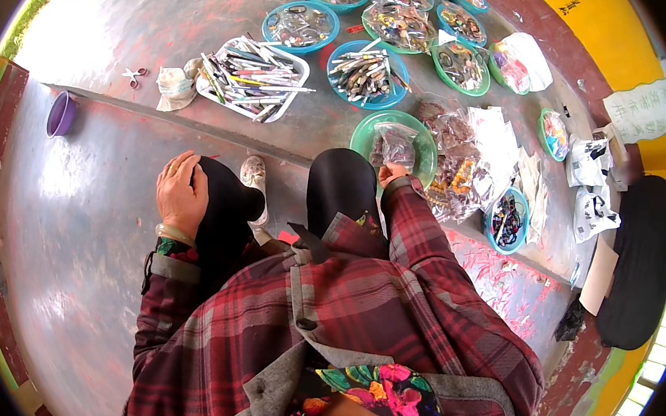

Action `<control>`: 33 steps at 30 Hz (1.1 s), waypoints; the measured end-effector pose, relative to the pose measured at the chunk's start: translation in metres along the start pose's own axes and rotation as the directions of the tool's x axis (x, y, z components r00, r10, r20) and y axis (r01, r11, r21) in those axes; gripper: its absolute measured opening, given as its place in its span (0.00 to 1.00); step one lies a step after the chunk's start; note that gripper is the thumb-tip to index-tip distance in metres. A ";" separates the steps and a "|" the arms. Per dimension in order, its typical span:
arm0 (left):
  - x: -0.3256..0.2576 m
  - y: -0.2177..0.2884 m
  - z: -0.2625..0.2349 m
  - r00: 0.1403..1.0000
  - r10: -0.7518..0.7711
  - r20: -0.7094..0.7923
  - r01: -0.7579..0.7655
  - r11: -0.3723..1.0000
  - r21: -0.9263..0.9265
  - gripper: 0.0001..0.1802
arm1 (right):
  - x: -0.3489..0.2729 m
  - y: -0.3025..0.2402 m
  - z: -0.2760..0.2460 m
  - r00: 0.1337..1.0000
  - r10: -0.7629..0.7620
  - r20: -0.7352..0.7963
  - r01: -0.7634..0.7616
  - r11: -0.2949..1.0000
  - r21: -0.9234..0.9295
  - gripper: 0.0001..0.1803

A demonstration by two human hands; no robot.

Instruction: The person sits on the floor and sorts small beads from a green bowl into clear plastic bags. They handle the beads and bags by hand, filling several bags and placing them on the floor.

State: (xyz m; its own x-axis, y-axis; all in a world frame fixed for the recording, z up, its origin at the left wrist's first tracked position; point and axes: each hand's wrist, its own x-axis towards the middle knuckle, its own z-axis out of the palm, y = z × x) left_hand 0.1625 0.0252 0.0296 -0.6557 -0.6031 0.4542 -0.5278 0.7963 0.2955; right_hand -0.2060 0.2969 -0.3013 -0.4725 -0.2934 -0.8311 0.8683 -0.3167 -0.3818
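Note:
My left hand [182,193] lies flat on my left knee, its fingers stretched out, holding nothing. My right hand [392,173] is beside my right knee, against the near left rim of a green basin [425,152]. Its fingers are curled, and whatever may be in them is hidden. Inside that basin sits a clear plastic bag [393,144] of small dark pieces. Right of it spreads a pile of clear bags [453,167] with brown and amber pieces, beside white plastic sheeting [494,146].
Ahead stand a white basket [304,76] and a blue basin [331,69], both full of pens or brushes. Several basins of small parts lie behind. Scissors [134,76] and a purple bowl [61,115] are at left. A blue basin [498,243] of dark pieces is at right.

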 end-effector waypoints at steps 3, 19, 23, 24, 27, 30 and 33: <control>0.000 0.003 0.000 1.000 0.005 0.006 -0.005 1.000 -0.019 0.09 | -0.022 -0.009 0.006 1.000 -0.012 -0.026 0.011 0.999 -0.053 0.07; 0.003 0.024 0.001 0.993 0.111 -0.033 -0.114 0.987 -0.115 0.09 | -0.124 -0.056 0.056 0.736 -0.646 0.201 0.518 0.347 -0.782 0.05; 0.003 0.024 0.007 0.990 0.136 -0.026 -0.138 0.982 -0.131 0.08 | -0.130 -0.066 0.063 0.642 -0.707 0.298 0.418 -0.003 -0.908 0.10; 0.006 0.027 0.009 0.989 0.145 -0.033 -0.149 0.979 -0.143 0.08 | -0.123 -0.074 0.060 0.597 -0.713 0.369 0.395 -0.140 -0.908 0.10; 0.009 0.033 0.016 0.985 0.168 -0.029 -0.170 0.970 -0.171 0.08 | -0.102 -0.086 0.048 0.519 -0.700 0.490 0.326 -0.368 -0.871 0.11; 0.010 0.038 0.019 0.984 0.176 -0.022 -0.177 0.962 -0.210 0.09 | -0.117 -0.086 0.058 0.527 -0.726 0.441 0.365 -0.275 -0.889 0.11; 0.011 0.041 0.022 0.982 0.189 -0.021 -0.189 0.957 -0.219 0.09 | -0.134 -0.086 0.065 0.547 -0.729 0.411 0.419 -0.187 -0.888 0.11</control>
State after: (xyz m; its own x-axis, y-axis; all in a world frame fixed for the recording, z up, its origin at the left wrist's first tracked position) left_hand 0.1218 0.0505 0.0276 -0.7321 -0.4406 0.5195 -0.2634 0.8864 0.3806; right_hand -0.2270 0.3045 -0.1309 -0.9537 -0.3007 -0.0099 -0.2259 0.7374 -0.6366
